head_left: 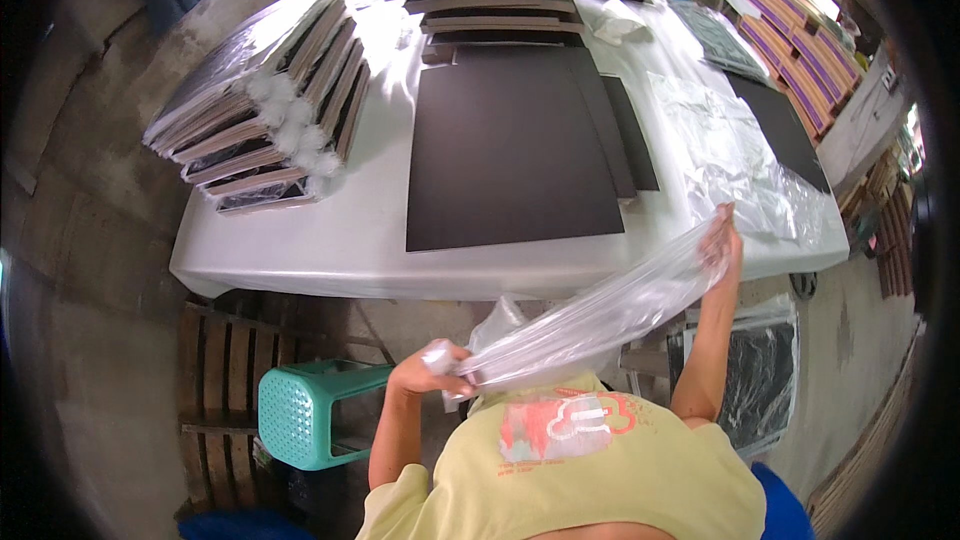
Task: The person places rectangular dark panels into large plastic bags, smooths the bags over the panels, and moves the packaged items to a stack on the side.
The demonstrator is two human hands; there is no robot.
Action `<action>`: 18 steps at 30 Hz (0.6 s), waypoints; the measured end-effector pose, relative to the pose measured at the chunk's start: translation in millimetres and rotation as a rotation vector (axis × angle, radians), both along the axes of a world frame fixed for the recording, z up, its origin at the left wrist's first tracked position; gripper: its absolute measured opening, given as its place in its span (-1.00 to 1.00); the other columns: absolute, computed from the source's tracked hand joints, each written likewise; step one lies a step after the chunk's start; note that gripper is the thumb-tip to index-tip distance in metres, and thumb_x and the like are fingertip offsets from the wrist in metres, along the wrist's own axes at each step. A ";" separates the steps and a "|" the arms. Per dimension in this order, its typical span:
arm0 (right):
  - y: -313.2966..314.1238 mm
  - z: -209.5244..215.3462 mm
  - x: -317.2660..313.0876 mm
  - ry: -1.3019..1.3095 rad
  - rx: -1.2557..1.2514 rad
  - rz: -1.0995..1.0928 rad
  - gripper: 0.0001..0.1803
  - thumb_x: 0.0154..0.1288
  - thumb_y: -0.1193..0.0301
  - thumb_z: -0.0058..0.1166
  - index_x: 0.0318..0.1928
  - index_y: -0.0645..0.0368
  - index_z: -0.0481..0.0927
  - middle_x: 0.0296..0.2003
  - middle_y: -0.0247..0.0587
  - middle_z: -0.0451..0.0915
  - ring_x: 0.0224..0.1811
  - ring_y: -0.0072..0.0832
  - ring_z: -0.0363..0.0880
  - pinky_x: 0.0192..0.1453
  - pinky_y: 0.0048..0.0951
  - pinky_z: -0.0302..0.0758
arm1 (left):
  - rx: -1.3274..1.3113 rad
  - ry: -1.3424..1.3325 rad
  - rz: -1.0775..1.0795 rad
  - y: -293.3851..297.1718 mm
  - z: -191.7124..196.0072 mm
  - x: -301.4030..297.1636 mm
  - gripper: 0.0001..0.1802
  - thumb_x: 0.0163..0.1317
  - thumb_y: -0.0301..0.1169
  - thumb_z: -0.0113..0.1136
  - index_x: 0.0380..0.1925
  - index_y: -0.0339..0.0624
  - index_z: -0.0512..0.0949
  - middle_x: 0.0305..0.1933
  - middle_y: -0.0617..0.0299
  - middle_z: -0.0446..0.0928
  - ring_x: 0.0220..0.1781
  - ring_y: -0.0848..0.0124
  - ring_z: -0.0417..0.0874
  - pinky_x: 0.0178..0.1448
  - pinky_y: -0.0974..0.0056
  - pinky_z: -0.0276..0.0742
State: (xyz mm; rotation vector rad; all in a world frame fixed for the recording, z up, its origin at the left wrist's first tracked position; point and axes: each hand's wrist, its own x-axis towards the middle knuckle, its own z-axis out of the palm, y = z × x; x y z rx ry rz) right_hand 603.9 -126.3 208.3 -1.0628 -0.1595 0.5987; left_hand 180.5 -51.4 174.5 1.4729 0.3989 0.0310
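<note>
A clear plastic bag (590, 325) is stretched slantwise in front of my body, just off the table's near edge. My left hand (432, 372) is closed round its lower left end, where the film bunches up. Higher up and to the right, my right hand (722, 240) grips the other end; the film partly covers its fingers. Beyond the bag, a dark flat panel (510, 150) lies on the white-covered table (330, 260). More dark panels (630, 135) show from under its right side. Next to my right hand lies a heap of clear plastic bags (715, 130).
At the table's left stands a pile of plastic-wrapped panels (255, 110). Stacked dark panels (480, 0) rise at the back. A green plastic stool (300, 415) and a wooden pallet (215, 370) are below left. A wrapped panel (762, 370) leans low on the right.
</note>
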 end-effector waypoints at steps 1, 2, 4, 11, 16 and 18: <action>5.8 -3.5 -10.8 -0.043 -0.044 -0.042 -0.69 0.29 0.11 -0.21 -0.48 0.01 0.38 -0.80 -0.57 0.16 -0.86 -0.76 0.08 -0.81 -0.77 0.07 | -0.149 -0.434 0.186 3.1 -38.1 -15.2 -0.51 -0.29 -0.40 0.38 -0.25 -0.27 0.50 -0.39 0.23 0.52 -0.39 0.50 0.49 -0.33 0.41 0.40; 5.6 -8.2 -24.4 -0.007 0.010 0.304 -0.68 0.27 0.09 -0.20 -0.43 0.03 0.41 -0.76 -0.55 0.22 -0.80 -0.73 0.16 -0.74 -0.74 0.16 | -0.213 -0.703 0.342 3.4 -44.0 -24.6 -0.44 -0.26 -0.31 0.33 -0.18 -0.24 0.40 -0.30 0.20 0.47 -0.34 0.47 0.49 -0.27 0.38 0.39; -12.7 -37.0 -51.9 0.181 -0.192 0.674 -0.62 0.23 0.02 -0.17 -0.35 0.07 0.45 -0.69 -0.50 0.30 -0.67 -0.67 0.29 -0.60 -0.66 0.30 | -0.264 -1.114 0.548 15.3 -1.4 -18.6 -0.29 -0.19 -0.14 0.25 -0.03 -0.18 0.22 -0.12 0.15 0.37 -0.23 0.40 0.48 -0.15 0.31 0.38; -5.9 -12.4 -58.6 -0.303 0.054 0.502 -0.61 0.16 0.02 -0.10 -0.32 0.11 0.47 -0.64 -0.44 0.36 -0.58 -0.60 0.36 -0.52 -0.57 0.36 | 0.165 -0.312 0.355 27.8 1.3 -41.9 -0.48 -0.07 -0.21 0.29 -0.11 -0.19 0.41 -0.14 0.20 0.47 -0.26 0.36 0.50 -0.13 0.29 0.39; -4.1 -43.5 -83.7 -0.464 -0.226 1.542 -0.63 0.13 0.06 -0.04 -0.31 0.13 0.47 -0.63 -0.41 0.38 -0.57 -0.58 0.37 -0.52 -0.55 0.36 | -0.196 -0.721 1.154 22.5 -13.0 -33.6 -0.58 0.14 -0.23 0.02 -0.05 -0.23 0.33 -0.25 0.18 0.46 -0.22 0.41 0.49 -0.14 0.33 0.42; -6.0 -46.2 -84.2 -0.493 -0.025 1.662 -0.63 0.12 0.08 -0.02 -0.30 0.14 0.47 -0.62 -0.40 0.39 -0.56 -0.58 0.38 -0.51 -0.54 0.36 | -0.706 -1.334 1.094 7.9 50.8 -7.8 -0.56 0.20 -0.22 -0.06 0.01 -0.24 0.29 -0.20 0.17 0.45 -0.17 0.40 0.48 -0.07 0.34 0.40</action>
